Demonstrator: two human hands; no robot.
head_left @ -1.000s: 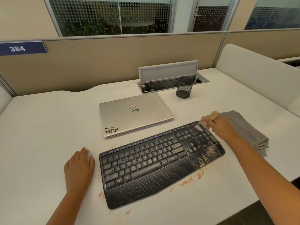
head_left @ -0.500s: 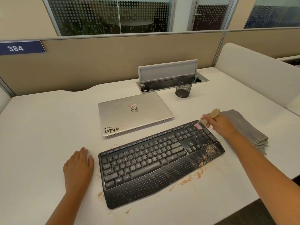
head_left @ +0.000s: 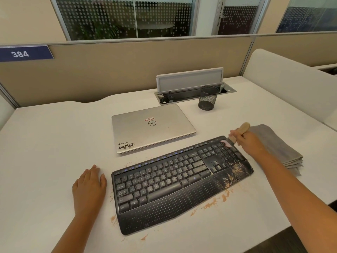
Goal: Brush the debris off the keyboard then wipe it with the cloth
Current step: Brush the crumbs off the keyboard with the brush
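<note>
Fingers of the right hand grip the brush at the keyboard's far right corner, mid-brushing; next, sweep the debris off its near right edge.

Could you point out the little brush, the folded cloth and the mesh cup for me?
brush (head_left: 244,128): head view, on its wooden handle above the right hand.
cloth (head_left: 277,147): head view, on its top fold.
mesh cup (head_left: 208,98): head view, on its side wall.

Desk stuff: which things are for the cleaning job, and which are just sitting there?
For the job: keyboard, brush gripped by the right hand, folded cloth, crumbs.

Just sitting there: laptop, mesh cup, left hand flat on the desk.
</note>
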